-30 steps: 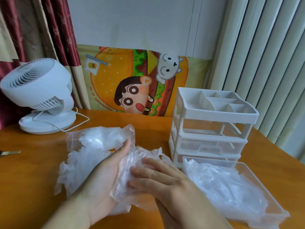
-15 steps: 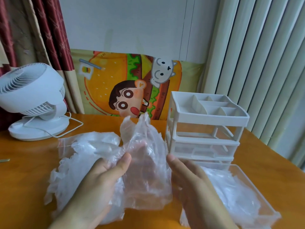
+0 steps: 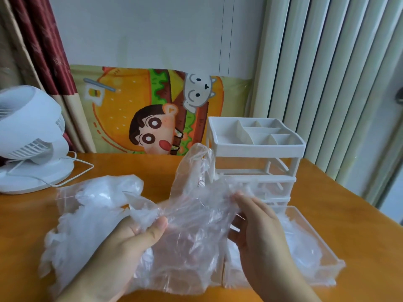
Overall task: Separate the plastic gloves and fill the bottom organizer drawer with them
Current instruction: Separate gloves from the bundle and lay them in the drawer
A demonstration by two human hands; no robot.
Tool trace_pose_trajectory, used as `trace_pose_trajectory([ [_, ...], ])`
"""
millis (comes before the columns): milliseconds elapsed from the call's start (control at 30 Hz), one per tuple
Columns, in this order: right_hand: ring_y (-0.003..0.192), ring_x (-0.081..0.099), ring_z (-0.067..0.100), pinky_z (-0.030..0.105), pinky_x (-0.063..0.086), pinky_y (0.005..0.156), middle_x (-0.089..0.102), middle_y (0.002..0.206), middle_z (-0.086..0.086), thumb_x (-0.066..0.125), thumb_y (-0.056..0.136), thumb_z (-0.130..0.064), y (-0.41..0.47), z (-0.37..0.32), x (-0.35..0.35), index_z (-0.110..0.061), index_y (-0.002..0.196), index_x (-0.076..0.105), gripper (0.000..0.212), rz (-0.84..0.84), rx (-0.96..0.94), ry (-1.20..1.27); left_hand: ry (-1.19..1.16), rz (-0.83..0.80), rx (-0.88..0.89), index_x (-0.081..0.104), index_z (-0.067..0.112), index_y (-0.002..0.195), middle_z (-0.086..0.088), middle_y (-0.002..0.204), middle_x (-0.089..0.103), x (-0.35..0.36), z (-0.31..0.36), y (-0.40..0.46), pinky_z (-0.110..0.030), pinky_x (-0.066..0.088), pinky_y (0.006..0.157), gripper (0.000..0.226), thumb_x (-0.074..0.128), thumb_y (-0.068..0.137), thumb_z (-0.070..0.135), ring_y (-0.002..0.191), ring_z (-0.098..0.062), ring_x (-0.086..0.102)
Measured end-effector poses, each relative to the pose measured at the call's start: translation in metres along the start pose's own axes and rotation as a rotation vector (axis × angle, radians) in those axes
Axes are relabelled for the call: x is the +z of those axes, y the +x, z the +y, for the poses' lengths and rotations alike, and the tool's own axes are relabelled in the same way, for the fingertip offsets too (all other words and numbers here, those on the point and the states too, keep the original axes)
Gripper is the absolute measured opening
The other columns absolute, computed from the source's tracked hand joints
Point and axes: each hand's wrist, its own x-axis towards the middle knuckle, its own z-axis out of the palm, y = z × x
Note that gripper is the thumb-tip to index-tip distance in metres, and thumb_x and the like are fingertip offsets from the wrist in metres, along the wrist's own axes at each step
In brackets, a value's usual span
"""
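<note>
Orange table (image 3: 349,203). Both hands had lifted one plastic glove (image 3: 192,214) off the pile (image 3: 82,219); left hand (image 3: 130,240) and right hand (image 3: 259,223) pinched its edges, seemingly peeling layers. Drawer (image 3: 314,234) beside, part-filled.

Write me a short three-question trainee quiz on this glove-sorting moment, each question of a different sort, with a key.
1. True or false: the clear drawer sits fully inside the white organizer.
2. Multiple choice: what do the left hand and right hand hold between them? A) the fan's cord B) a clear plastic glove C) a spoon
3. Fill in: the heap of unsorted gloves lies on the table to the person's ____ side.

Key
1. False: it is pulled out, lying on the table in front of the organizer, with gloves already in it.
2. B: each hand pinches one side.
3. Left, in front of the white fan.
</note>
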Motion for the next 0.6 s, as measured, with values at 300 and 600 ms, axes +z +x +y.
trace_pose_trajectory([
  [300,0.092,0.079,0.036,0.064,0.059,0.093,0.081,0.099,0.015,0.07,0.098,-0.011,-0.006,0.0,0.001,-0.006,0.107,0.078,0.013,-0.132,0.039,-0.271,-0.044,-0.09,-0.067,0.068,0.03,0.102,0.018,0.088,0.079,0.008,-0.001,0.013,-0.049,0.038,0.116,0.03,0.07,0.077,0.046,0.109,-0.018,0.064],
  [600,0.072,0.077,0.028,0.039,0.062,0.063,0.079,0.081,0.014,0.063,0.105,-0.024,-0.005,-0.004,0.003,-0.003,0.088,0.078,0.031,-0.037,-0.039,-0.327,0.143,-0.135,0.014,0.074,0.018,0.115,-0.005,0.114,0.077,-0.005,-0.016,0.022,-0.052,0.046,0.111,0.068,0.084,0.07,0.067,0.113,-0.021,0.071],
])
